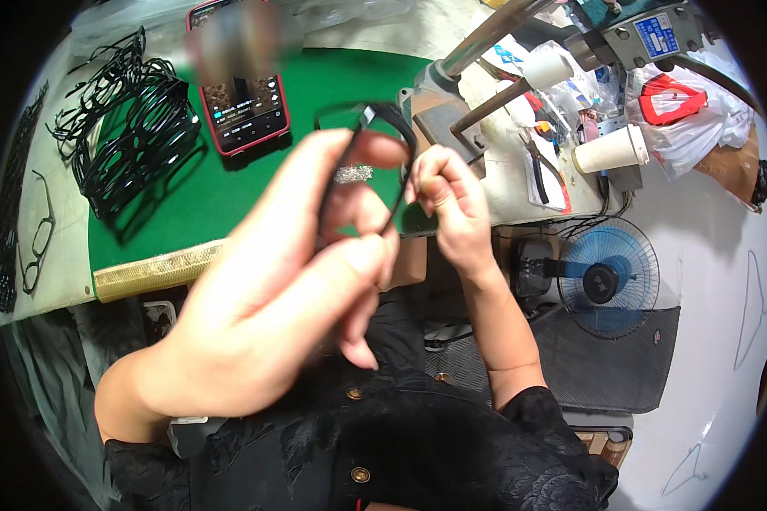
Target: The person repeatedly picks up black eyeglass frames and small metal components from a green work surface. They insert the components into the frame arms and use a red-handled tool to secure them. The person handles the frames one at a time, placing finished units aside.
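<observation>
Raised close to the camera, my left hand (273,281) is closed around a black eyeglass frame (396,117), which is partly blurred. Its fingers pass behind and across the rim. My right hand (456,209) is curled in a pinch at the frame's right edge; whatever sits between its fingertips is too small to make out. Behind the left fingers, a little heap of shiny silver parts (354,174) lies on the green mat (315,77). A big stack of black eyeglass frames (132,136) stands at the mat's left.
A phone in a red case (245,119) lies beyond my hands. A metal bench machine (439,94) rises at the right, near a paper cup (609,152) and pliers (541,162). Gold trim (158,271) edges the table. A blue fan (609,277) stands lower right.
</observation>
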{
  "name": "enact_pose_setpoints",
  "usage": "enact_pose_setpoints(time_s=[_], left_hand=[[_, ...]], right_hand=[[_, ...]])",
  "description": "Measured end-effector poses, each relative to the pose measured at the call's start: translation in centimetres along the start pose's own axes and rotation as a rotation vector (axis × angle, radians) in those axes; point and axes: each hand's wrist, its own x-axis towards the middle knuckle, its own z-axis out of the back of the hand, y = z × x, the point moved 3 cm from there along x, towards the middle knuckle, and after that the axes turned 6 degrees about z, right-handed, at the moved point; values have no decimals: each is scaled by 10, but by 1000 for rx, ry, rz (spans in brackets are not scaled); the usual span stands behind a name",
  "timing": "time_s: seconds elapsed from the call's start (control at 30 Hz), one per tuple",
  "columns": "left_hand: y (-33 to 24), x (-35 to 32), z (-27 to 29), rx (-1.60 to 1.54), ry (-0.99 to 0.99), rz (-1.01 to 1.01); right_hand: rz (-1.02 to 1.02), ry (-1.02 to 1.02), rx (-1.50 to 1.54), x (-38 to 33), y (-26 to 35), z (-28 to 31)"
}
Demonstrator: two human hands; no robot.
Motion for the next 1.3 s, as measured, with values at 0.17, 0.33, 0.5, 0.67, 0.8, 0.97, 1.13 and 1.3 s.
enact_pose_setpoints(time_s=[0.17,0.33,0.5,0.67,0.8,0.97,1.13,1.3], left_hand=[[18,10,-17,-20,185,220],[24,15,-27,64,209,244],[26,17,-30,218,200,235],[28,18,-28,247,218,245],[24,17,-25,237,227,258],[24,15,-23,218,232,268],[28,13,-22,317,208,184],[24,11,-20,123,255,248]], right_hand=[[303,23,100,14,49,-5],[346,11,-125,11,60,1],[313,-14,-101,7,58,1],[332,1,-126,7,57,2],[353,16,-132,8,57,1],[361,31,-109,9,59,2],[359,29,-87,8,57,-1],[344,-5,-88,9,56,-4]])
